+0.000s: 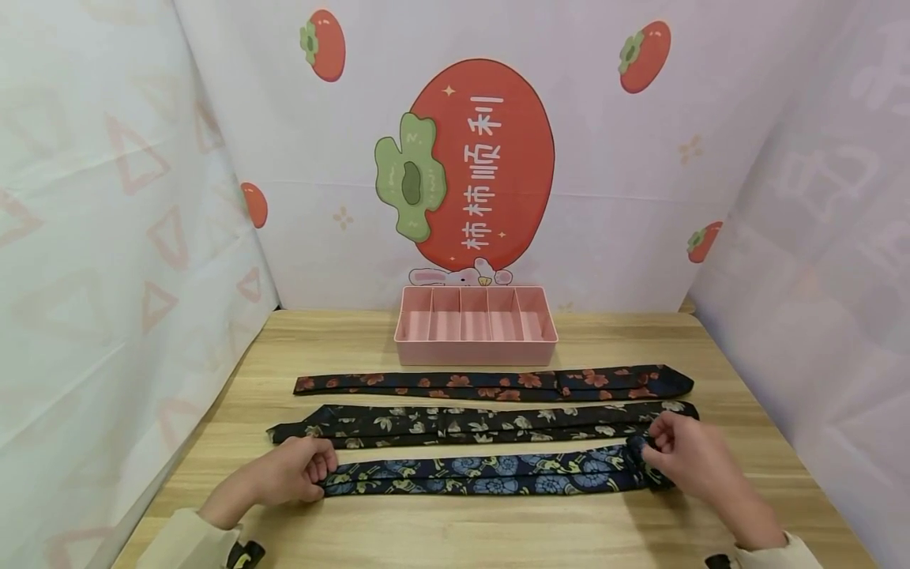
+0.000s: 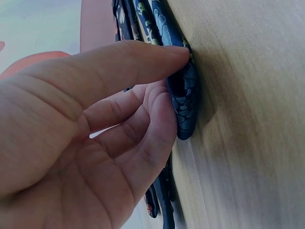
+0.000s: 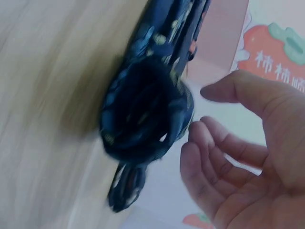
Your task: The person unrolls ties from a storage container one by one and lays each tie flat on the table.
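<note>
A dark blue floral necktie point(image 1: 498, 476) lies lengthwise nearest the person, its right end folded over into a loose roll point(image 3: 143, 112). At its left end, my left hand point(image 1: 295, 470) pinches the tie between thumb and curled fingers; the left wrist view shows the thumb point(image 2: 176, 57) across the folded end. My right hand point(image 1: 700, 458) is beside the roll, thumb and fingers loosely bent. In the right wrist view its fingertips point(image 3: 190, 155) are right at the roll's edge, with nothing gripped between them.
Behind it lie a black necktie with pale flowers point(image 1: 498, 423) and another with red flowers point(image 1: 490, 386), roughly parallel. A pink box point(image 1: 476, 353) with several compartments stands at the back of the wooden table point(image 1: 455, 537). Printed cloths point(image 1: 320, 158) enclose the back and sides.
</note>
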`<state>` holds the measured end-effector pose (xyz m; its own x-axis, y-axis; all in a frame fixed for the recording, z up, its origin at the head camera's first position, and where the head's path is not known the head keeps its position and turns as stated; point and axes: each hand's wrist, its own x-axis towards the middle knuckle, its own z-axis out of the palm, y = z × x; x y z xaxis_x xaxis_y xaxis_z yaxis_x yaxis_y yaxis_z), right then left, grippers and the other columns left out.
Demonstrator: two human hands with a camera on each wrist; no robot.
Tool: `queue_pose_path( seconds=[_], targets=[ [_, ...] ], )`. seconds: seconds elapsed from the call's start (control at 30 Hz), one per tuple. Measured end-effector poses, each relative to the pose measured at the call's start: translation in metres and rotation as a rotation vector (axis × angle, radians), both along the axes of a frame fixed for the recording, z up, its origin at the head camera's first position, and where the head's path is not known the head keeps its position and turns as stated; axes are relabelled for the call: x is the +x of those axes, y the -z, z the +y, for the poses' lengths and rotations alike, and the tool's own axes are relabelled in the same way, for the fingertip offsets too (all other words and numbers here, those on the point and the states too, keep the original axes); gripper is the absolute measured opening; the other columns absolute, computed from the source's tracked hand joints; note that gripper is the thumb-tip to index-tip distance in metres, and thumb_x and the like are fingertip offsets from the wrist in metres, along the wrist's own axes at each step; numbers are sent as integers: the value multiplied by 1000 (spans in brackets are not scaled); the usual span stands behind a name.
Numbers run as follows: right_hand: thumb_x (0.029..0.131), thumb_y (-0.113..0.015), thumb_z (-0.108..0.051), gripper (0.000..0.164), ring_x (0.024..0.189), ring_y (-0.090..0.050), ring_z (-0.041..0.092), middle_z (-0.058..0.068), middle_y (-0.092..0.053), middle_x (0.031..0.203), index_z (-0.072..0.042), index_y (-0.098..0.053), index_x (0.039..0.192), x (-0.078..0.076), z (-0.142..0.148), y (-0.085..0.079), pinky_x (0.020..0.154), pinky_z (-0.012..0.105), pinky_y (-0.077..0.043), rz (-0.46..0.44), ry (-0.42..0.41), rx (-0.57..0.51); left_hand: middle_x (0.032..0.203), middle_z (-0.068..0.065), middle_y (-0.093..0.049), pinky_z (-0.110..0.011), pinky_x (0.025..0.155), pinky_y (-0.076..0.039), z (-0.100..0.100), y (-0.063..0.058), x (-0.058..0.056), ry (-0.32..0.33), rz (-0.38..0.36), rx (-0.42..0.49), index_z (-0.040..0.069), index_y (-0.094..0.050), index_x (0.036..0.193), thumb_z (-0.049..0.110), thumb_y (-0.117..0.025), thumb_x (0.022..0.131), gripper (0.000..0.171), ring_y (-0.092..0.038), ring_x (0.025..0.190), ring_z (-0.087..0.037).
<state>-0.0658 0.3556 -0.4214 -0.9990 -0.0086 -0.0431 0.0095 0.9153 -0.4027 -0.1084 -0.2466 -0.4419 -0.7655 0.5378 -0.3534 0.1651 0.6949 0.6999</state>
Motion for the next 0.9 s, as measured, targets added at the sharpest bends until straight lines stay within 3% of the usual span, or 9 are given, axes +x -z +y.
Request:
queue_pose_path(
  seconds=[0.23, 0.43, 0.67, 0.9],
  targets=[
    [80, -90, -16, 25, 75, -54, 9, -2, -62, 85, -10, -69, 94, -2, -15, 7, 63, 25, -48, 25, -125, 16, 86, -3, -59, -24, 66, -48, -2, -2, 1, 8, 8, 8, 6, -64, 99, -8, -81, 77, 31, -53, 76, -10],
    [77, -93, -18, 30, 71, -49, 12, -1, -57, 81, -9, -68, 91, -4, -16, 14, 60, 26, -43, 34, -119, 55, 86, -3, -59, -23, 66, -48, -8, 0, 1, 2, 10, -13, 6, -65, 100, -7, -82, 78, 31, -54, 76, -10],
    [72, -97, -19, 36, 67, -45, 8, -3, -56, 77, -11, -64, 86, -4, -12, 16, 58, 26, -41, 107, -133, 82, 87, -4, -59, -24, 66, -47, -18, 1, 3, -22, -4, -15, 6, -64, 101, -7, -81, 78, 31, -53, 78, -13],
    [78, -90, -15, 28, 68, -48, 12, -1, -58, 77, -9, -64, 86, -4, -1, 11, 59, 28, -41, 58, -87, 47, 88, -4, -58, -24, 66, -47, -25, 1, 2, -21, 15, -30, 6, -64, 101, -8, -80, 78, 31, -52, 77, -11]
  ],
)
